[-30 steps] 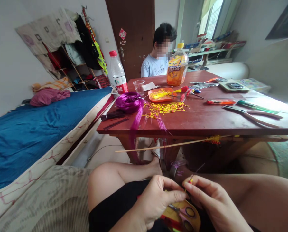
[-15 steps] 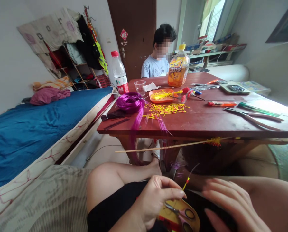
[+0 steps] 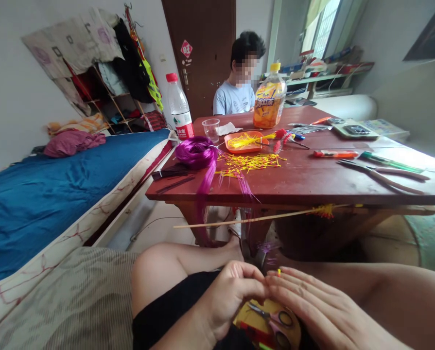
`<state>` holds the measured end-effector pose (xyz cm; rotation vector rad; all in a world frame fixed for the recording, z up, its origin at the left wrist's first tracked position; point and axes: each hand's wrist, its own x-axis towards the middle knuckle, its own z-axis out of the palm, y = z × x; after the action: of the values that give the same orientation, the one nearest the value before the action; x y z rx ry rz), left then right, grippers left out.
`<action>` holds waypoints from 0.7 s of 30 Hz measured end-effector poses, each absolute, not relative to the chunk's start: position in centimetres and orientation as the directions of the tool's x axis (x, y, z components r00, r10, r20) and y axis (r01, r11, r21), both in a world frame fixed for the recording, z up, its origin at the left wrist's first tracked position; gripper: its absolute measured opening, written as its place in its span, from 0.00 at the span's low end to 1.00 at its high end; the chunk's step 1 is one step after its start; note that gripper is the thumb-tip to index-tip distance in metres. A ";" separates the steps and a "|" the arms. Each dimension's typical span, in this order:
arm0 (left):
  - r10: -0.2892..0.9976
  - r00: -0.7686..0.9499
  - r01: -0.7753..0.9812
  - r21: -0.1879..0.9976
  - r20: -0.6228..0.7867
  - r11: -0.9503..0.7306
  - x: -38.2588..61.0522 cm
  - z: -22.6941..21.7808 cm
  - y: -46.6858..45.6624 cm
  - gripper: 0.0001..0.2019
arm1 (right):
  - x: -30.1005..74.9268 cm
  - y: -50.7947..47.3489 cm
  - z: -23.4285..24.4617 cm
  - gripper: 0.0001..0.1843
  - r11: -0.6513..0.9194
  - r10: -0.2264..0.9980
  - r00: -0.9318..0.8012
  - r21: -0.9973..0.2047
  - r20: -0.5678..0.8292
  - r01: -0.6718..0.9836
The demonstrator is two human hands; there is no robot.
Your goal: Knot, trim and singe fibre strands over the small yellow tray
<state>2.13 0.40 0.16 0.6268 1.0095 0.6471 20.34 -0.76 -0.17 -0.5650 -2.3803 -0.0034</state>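
Head view: left hand (image 3: 228,299) pinching yellow-tipped strand (image 3: 279,272), mostly hidden, tip showing at right hand (image 3: 308,301) fingertips. Right fingers straight, together, thumb hidden; can't tell its grip. Hands touching, above lap. Scissors (image 3: 275,317) in yellow tray (image 3: 243,313) below. Worktop (image 3: 293,181): purple thread coil (image 3: 195,153), yellow strand pile (image 3: 255,164), pliers (image 3: 369,171).

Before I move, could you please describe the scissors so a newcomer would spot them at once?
Start from the red-brown table, then drop below its near edge to the lap. Between the left hand and the right hand, the scissors lie on a yellow tray. Pink finger loops set them apart from the pliers.
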 end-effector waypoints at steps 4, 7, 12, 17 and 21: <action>0.581 0.527 -0.099 0.635 -0.620 0.766 2.2 -0.1 0.7 0.03 | 21.0 0.1 4.5 0.17 0.983 0.184 -0.905 -0.051 0.384 0.179; 0.482 0.605 -0.047 0.576 -0.634 0.816 2.3 -0.3 0.8 0.04 | 21.0 0.8 5.5 0.15 1.000 0.030 -0.974 -0.013 0.225 0.027; 0.461 0.641 -0.077 0.545 -0.614 0.835 2.2 -0.7 0.8 0.05 | 21.2 1.0 3.1 0.19 0.996 0.030 -0.953 -0.095 0.300 0.001; 0.564 0.557 -0.130 0.607 -0.610 0.784 1.8 -0.7 1.1 0.04 | 20.3 0.3 1.2 0.19 0.931 0.349 -0.775 -0.290 0.526 0.222; 0.656 0.477 -0.142 0.686 -0.585 0.714 1.5 -0.1 1.4 0.03 | 19.1 -0.1 0.0 0.10 0.733 0.655 -0.588 -0.588 0.474 0.342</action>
<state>1.52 1.40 -0.13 0.6131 0.9582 0.5266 19.07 -0.13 0.03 -0.7487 -2.2346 0.5790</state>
